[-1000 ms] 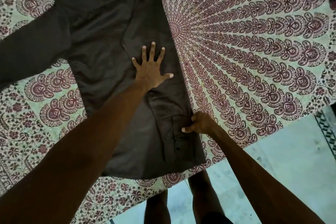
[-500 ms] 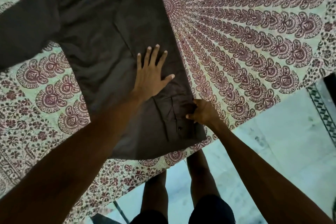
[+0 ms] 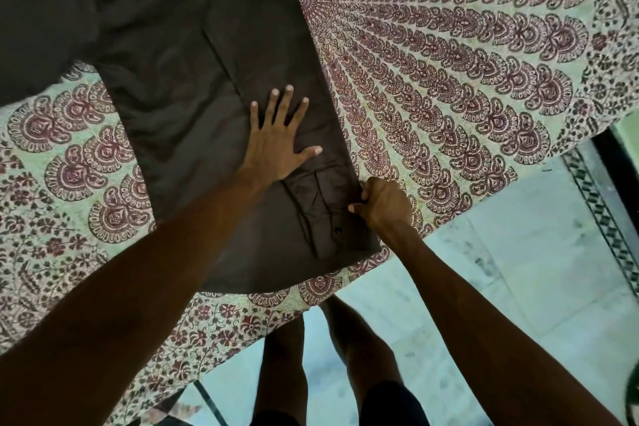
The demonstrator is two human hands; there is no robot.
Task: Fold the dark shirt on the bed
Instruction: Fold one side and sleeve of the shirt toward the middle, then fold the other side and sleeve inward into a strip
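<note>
Left hand (image 3: 276, 145) flat, fingers spread on dark shirt (image 3: 179, 55), right hand (image 3: 382, 206) pinching its edge

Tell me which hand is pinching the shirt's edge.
The right hand, closed on the dark shirt at its side edge; the left hand lies flat, fingers spread.

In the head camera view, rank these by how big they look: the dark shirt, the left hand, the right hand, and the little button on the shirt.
1. Dark shirt, by far.
2. Left hand, spread flat on the shirt.
3. Right hand; its closed grip on the shirt's edge makes it look smaller, so ranks 2 and 3 are unsure.
4. Button, tiny.
</note>
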